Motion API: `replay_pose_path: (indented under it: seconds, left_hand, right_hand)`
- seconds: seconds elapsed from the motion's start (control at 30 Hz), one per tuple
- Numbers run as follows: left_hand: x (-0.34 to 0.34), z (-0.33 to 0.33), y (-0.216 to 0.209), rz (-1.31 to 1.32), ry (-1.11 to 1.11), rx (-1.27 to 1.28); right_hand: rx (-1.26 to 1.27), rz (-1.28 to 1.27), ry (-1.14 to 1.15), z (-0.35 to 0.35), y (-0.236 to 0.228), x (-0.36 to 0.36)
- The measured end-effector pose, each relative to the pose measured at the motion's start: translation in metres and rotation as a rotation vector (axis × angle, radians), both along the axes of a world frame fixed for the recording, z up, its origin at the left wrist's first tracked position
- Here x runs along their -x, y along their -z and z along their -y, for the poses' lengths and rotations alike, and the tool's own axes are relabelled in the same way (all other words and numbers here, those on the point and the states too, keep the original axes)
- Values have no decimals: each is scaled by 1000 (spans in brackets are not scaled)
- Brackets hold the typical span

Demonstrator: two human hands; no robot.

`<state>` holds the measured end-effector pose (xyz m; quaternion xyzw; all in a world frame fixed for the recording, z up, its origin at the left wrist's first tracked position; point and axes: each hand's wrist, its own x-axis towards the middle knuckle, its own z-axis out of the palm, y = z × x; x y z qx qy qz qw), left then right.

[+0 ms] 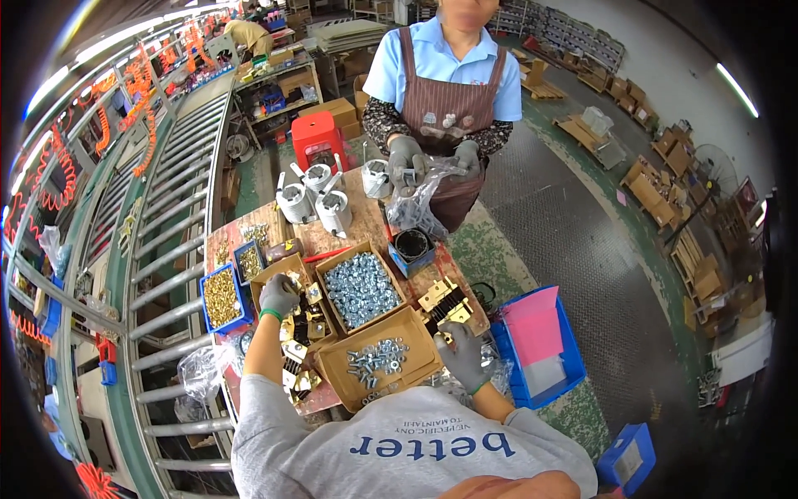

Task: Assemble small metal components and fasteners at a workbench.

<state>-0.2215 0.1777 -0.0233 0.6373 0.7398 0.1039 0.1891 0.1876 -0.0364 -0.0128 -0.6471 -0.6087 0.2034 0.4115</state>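
**Left hand (279, 295) bent over a carton of brass plates (314, 329), right hand (463, 356) beside a black-and-brass assembly (445, 301)**

Clock directions are taken from the square cardboard box of zinc-coloured bolts (359, 287) on a worn red table (366, 220). Grey gloves are worn on both hands.

The left hand is placed at 9 o'clock, its fingers half-curled downward into the carton; whether a plate is gripped cannot be told. The right hand is held at 4 o'clock, fingers loosely bent and apart, with nothing seen in its grasp. The ribbed assembly is laid at 3 o'clock, just above the right fingertips; contact cannot be confirmed.

At 6 o'clock a shallow cardboard tray (422, 343) is set against the bolt box, with screws and washers scattered inside. More black-and-brass parts (295, 374) are heaped at 7 o'clock. Farther out at 9 o'clock, a blue bin (246, 314) is filled with small brass fittings (222, 298).

At 1 o'clock, a clear plastic bag (420, 212) is handled by a co-worker (449, 91) in a striped apron. White cylindrical canisters (334, 214) are stood at 11 o'clock.

The step in hand is judged to be the picking of loose parts. For the next move, a secure fingertip hold on one single plate would be called for, with the right hand kept ready to steady the assembly.
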Motion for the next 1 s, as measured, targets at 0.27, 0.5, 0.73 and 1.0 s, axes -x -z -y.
replay_pose_path:
  seconds: [0.27, 0.5, 0.73, 1.0]
  left_hand:
    - [-6, 48, -48, 146, -170, -717]
    - [-93, 136, -128, 1219, -1, -409]
    - [-172, 224, -38, 1689, -241, 484]
    - [-185, 241, -20, 1422, -120, 344]
  right_hand:
    - [73, -49, -88, -2, -8, 15]
    - [174, -327, -416, -17, -29, 64]
    - [159, -424, -387, -23, -24, 86]
    - [321, -322, -331, -10, -5, 72]
